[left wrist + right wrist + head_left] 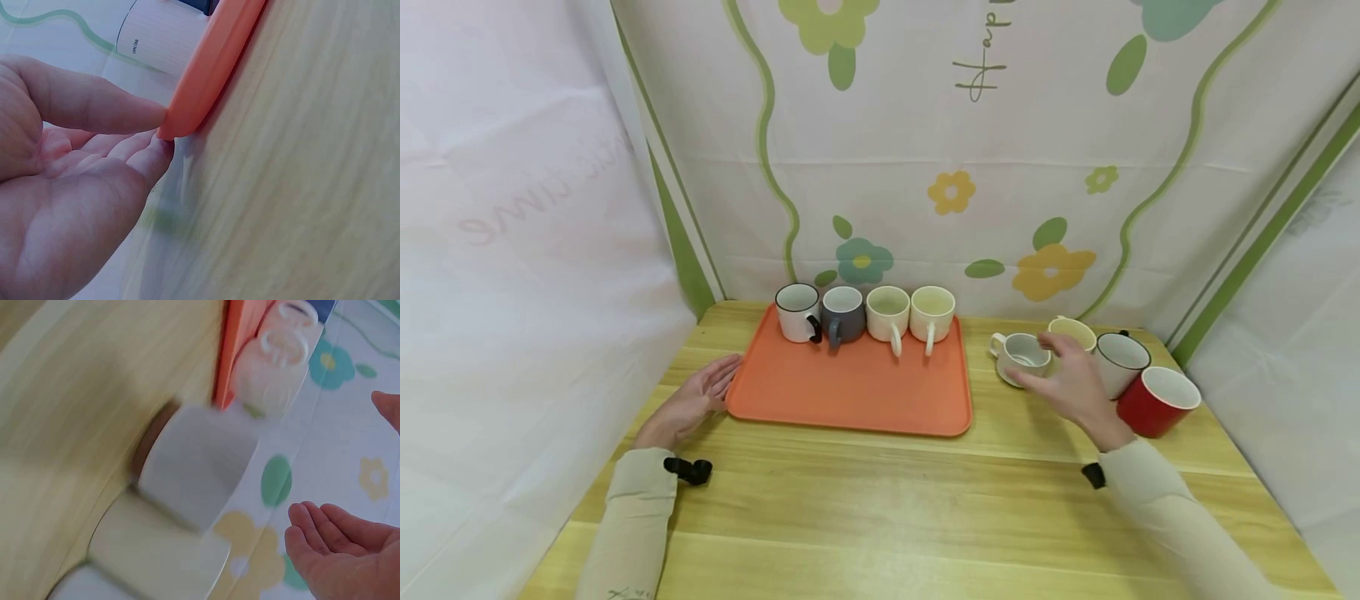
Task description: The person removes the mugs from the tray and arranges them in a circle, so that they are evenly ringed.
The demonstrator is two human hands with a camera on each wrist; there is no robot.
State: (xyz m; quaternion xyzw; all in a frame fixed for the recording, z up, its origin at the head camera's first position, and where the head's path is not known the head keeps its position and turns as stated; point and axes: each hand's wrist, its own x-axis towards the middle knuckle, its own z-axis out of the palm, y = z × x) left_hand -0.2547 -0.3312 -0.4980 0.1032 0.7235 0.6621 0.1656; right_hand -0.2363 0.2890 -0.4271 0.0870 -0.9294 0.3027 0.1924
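My left hand (696, 400) is beside the left edge of the orange tray (850, 387), fingers extended. In the left wrist view, the fingertips (159, 147) touch the tray's rim. Along the tray's back stand a white mug with black trim (797, 315), a dark grey mug (844, 317) and two cream mugs (932, 315), upright. Over on the right, my right hand (1071, 383) holds nothing, thumb and fingers spread close by a pale grey mug (1024, 354). That mug blurs in the right wrist view, where a brown base (153, 440) shows beneath it.
Right of that mug stand a yellow mug (1072, 333), a white mug with dark rim (1120, 364) and a red mug (1157, 402), close together. Patterned cloth (895, 125) hangs behind the wooden table (880, 508) and at both sides.
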